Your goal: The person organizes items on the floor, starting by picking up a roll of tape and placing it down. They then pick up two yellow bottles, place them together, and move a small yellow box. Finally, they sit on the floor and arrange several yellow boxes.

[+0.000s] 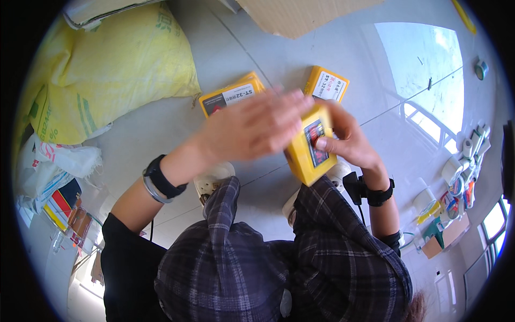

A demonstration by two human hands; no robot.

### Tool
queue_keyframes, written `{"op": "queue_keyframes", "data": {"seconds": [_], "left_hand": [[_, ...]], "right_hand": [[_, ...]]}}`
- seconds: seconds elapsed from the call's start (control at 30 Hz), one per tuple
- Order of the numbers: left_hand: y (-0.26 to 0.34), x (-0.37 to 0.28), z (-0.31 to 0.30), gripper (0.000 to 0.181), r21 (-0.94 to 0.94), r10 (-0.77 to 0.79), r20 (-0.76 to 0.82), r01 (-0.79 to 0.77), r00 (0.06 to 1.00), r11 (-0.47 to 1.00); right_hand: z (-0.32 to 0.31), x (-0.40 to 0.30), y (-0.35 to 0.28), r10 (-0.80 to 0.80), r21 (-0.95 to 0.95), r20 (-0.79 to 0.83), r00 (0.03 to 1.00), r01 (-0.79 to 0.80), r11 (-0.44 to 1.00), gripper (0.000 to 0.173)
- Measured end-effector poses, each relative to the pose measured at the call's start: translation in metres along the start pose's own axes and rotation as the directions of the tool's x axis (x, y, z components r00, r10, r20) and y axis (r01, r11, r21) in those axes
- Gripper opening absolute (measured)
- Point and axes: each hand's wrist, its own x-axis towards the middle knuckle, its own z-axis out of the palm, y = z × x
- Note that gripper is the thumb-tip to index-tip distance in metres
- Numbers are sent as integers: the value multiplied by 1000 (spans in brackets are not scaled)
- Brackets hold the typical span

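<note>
My right hand (352,135) grips a yellow box (301,157), its thumb pressed on the dark printed label of the upper face. The box is tilted above the floor, in front of my right knee. My left hand (257,124) is blurred, with its fingers stretched out towards the box's left side. Whether it touches the box cannot be told. Beyond my left hand lies a second yellow box (241,88) with a white label, partly hidden by the hand. A third yellow box (332,85) with a white label lies behind my right hand.
A full yellow woven sack (120,68) lies at the far left, with white plastic bags (66,155) below it. A cardboard sheet (310,14) is at the top. Several tape rolls (452,169) and small goods lie at the right. Another tape roll (481,69) stands farther off.
</note>
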Motion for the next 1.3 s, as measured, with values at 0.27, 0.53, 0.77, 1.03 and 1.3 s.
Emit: {"op": "queue_keyframes", "data": {"seconds": [0.27,0.53,0.77,1.03,1.3], "left_hand": [[-6,-40,-17,89,161,-558,203,534,805,830],[16,-38,11,93,423,-802,161,694,575,582],[21,-45,15,94,302,-724,42,682,688,666],[24,-87,23,92,-50,-693,-40,691,720,721],[14,-83,22,86,-85,-714,44,715,699,694]], "right_hand": [[-14,2,8,-51,-72,-561,826,13,997,56],[-17,7,23,-111,-251,-596,795,-53,967,59],[-35,3,35,-251,-522,-399,882,7,853,88],[-50,0,69,-495,-777,-129,859,223,589,131],[-52,12,79,-665,-841,2,747,361,403,125]]}}
